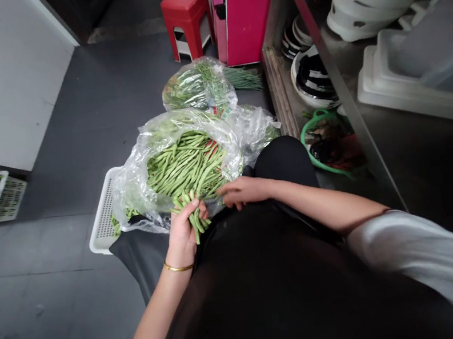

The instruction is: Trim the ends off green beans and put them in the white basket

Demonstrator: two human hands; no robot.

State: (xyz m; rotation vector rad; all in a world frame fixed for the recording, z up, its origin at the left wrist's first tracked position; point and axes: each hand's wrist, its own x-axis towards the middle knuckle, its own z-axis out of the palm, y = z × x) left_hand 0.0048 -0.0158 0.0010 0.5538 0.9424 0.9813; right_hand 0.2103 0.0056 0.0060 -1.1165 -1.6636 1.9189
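Observation:
A small bunch of green beans [196,223] is gripped in my left hand [180,227], its thumb lying across the pods and the bean ends sticking out on both sides. Just to the right, my right hand [245,189] hovers with fingers loosely spread and a little blurred; I see nothing in it. Beyond both hands, a large clear plastic bag [129,174] gapes open, full of long green beans [182,162]. Under the bag's left side sits a white perforated basket [104,216] with some bean pieces [115,226] in it.
Behind the big bag lies another bag of greens [195,85] beside long green stalks [243,78]. A red stool [186,14] and a pink cabinet [245,10] stand farther back. Shelving with a green basket [322,116] is at right; white baskets [7,197] sit far left.

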